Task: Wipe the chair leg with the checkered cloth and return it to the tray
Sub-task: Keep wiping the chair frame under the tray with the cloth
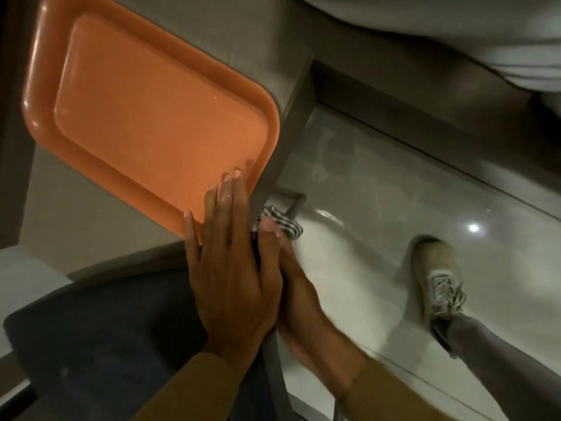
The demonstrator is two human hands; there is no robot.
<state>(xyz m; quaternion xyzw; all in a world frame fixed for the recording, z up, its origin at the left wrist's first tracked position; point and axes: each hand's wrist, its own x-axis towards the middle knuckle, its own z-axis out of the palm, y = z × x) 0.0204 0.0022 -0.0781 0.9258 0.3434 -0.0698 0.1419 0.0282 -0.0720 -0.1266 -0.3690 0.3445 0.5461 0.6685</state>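
Note:
The orange tray (158, 117) lies on a grey tabletop with nothing in it. My left hand (230, 268) rests flat over the tray's near corner and the table edge, fingers stretched out. Just right of it and lower down, my right hand (299, 296) grips the black-and-white checkered cloth (287, 224), blurred by motion. The cloth sits against a thin grey leg (297, 203) close to the floor, beneath the table corner. Most of the cloth is hidden behind my left thumb and right fingers.
A dark chair seat (106, 329) fills the lower left, under my left arm. The glossy pale floor (364, 208) spreads to the right, where my foot in a beige laced shoe (437, 278) stands. White bedding (455, 31) on a dark base lies at the top right.

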